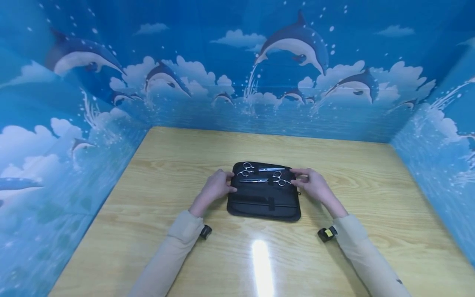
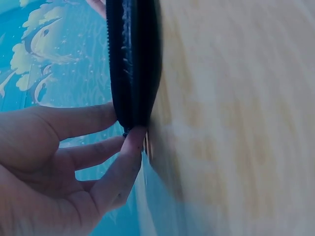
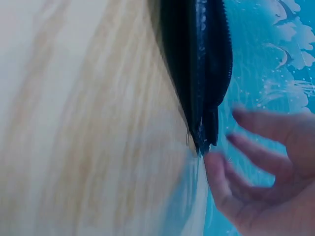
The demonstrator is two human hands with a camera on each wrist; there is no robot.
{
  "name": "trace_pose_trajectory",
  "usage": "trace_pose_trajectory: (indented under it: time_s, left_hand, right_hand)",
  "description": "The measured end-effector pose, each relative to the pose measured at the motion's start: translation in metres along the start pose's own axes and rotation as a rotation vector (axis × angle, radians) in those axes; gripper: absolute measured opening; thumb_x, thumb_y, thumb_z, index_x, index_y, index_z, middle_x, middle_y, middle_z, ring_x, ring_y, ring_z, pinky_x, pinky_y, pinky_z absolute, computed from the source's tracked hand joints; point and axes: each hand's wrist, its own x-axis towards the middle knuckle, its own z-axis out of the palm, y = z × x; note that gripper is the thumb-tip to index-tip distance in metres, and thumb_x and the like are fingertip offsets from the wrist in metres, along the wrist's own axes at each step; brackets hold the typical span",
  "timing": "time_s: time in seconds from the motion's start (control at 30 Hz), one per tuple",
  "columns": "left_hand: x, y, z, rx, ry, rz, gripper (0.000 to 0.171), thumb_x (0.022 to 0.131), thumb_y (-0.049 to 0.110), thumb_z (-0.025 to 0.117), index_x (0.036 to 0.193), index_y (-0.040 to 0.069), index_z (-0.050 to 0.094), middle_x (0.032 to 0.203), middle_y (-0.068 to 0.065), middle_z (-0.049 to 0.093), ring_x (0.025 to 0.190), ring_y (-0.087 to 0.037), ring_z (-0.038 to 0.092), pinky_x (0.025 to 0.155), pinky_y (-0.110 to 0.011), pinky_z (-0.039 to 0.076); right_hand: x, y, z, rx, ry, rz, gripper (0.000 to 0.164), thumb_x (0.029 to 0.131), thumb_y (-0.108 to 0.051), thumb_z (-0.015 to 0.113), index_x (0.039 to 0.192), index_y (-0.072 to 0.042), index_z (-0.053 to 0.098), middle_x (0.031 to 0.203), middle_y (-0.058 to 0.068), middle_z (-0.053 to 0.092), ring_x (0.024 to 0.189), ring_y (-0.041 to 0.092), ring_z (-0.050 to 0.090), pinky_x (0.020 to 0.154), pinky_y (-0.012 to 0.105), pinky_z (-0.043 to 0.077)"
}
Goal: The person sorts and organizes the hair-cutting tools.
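Note:
A black zippered scissors case [image 1: 246, 209] lies opened flat on the table. Two pairs of metal hairdressing scissors sit in its upper half: one pair [image 1: 272, 169] points right, and the other pair [image 1: 254, 180] below it points left. My left hand [image 1: 216, 184] pinches the case's left edge, with the thumb on the upper face and a finger [image 2: 129, 147] at the underside. At the right edge is my right hand [image 1: 313, 183], its fingers [image 3: 216, 172] loosely bent beside the case corner. Its thumb stands slightly apart in the right wrist view.
The wooden table [image 1: 178, 152] extends around the case. Behind and at both sides hangs a blue dolphin-print backdrop [image 1: 208, 111]. Small black devices [image 1: 326, 234] sit at both wrists, and a bright light reflection marks the tabletop in front.

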Motion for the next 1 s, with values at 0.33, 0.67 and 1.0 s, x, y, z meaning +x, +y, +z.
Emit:
trace_pose_trajectory:
  time_s: [0.33, 0.67, 1.0]
  left_hand:
    - [0.008, -0.007, -0.003, -0.664, -0.07, -0.032, 0.057, 0.106, 0.02, 0.052, 0.154, -0.003, 0.033, 0.159, -0.024, 0.035, 0.147, -0.037, 0.034, 0.122, -0.047, 0.028]
    - [0.027, 0.016, -0.005, -1.013, -0.055, -0.178, 0.056, 0.109, 0.021, 0.042, 0.156, -0.006, 0.026, 0.159, -0.022, 0.034, 0.148, -0.034, 0.032, 0.123, -0.046, 0.025]
    - [0.04, 0.02, -0.01, -1.264, 0.033, -0.273, 0.05, 0.108, 0.022, 0.046, 0.148, -0.007, 0.037, 0.149, -0.02, 0.044, 0.139, -0.029, 0.04, 0.122, -0.047, 0.027]
  right_hand:
    - [-0.008, -0.002, 0.007, 0.015, -0.041, 0.018, 0.064, 0.107, -0.024, 0.049, 0.154, 0.011, 0.023, 0.155, 0.03, 0.033, 0.145, 0.048, 0.028, 0.12, 0.057, 0.022]
    - [-0.004, -0.01, 0.011, 0.367, -0.049, 0.112, 0.067, 0.107, -0.016, 0.049, 0.159, 0.005, 0.012, 0.164, 0.027, 0.016, 0.151, 0.042, 0.018, 0.124, 0.05, 0.019]
    - [0.002, -0.015, 0.012, 0.657, 0.07, 0.126, 0.072, 0.104, -0.015, 0.053, 0.16, 0.001, 0.012, 0.167, 0.021, 0.014, 0.153, 0.037, 0.018, 0.124, 0.045, 0.021]
